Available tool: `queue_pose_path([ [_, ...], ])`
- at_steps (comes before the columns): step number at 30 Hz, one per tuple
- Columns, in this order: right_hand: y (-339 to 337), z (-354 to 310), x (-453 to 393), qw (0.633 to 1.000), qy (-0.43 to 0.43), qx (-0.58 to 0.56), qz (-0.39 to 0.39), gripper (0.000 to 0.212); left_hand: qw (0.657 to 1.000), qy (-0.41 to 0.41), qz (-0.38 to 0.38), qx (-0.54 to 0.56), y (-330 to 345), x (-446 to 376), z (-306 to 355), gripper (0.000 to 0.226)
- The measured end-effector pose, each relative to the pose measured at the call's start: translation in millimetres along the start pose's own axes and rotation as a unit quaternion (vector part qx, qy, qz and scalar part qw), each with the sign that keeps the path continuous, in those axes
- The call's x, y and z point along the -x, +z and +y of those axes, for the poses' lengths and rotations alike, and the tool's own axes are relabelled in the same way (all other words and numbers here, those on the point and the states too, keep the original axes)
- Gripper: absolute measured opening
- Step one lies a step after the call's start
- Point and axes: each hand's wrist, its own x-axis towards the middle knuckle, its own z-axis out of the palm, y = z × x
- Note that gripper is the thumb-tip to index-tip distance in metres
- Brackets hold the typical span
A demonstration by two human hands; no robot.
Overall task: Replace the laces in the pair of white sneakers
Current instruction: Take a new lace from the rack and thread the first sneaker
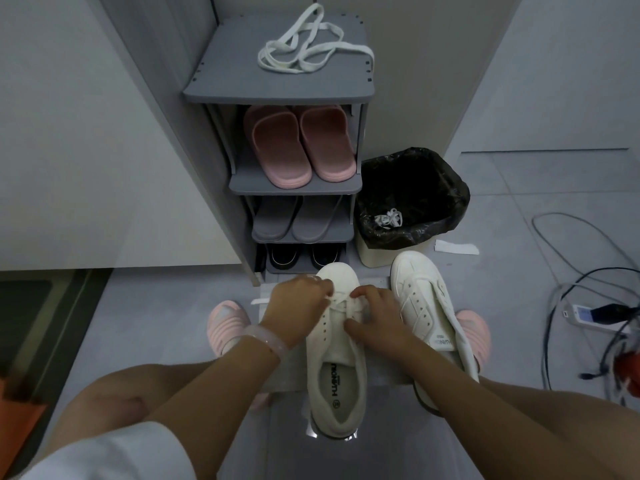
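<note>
Both hands work at the near white sneaker (337,344): the left hand (298,303) and right hand (377,313) each seemingly pinch its white lace (341,301); the second sneaker (429,306) lies unlaced beside it.

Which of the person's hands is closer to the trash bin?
Right. The right hand lies just below-left of the trash bin; the left hand sits farther left, across the sneaker.

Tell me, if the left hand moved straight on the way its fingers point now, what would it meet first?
Probably the right hand. The left hand points across the near sneaker at the lace it pinches; depth between the hands is unclear.
</note>
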Motion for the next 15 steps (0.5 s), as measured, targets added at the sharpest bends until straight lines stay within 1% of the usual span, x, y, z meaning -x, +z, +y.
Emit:
queue_pose_path([
  [2,2,-2,0,1.000,-0.011,-0.027,-0.003,0.065,0.999,0.035,-0.021,0.009,5,-3,5,0.028],
  [5,1,-3,-1,0.998,0.004,-0.060,-0.022,0.083,0.997,0.039,-0.061,0.001,9,-6,10,0.030],
  [8,1,-2,-4,0.998,0.009,-0.063,-0.025,0.085,0.998,0.019,-0.056,0.014,11,-9,13,0.027],
  [11,3,0,-5,0.998,0.010,-0.057,-0.026,0.085,0.999,0.006,-0.043,0.003,11,-11,16,0.024],
  [15,3,-1,-6,0.997,0.010,-0.078,-0.027,0.082,0.999,-0.004,-0.049,0.007,6,-8,9,0.020],
])
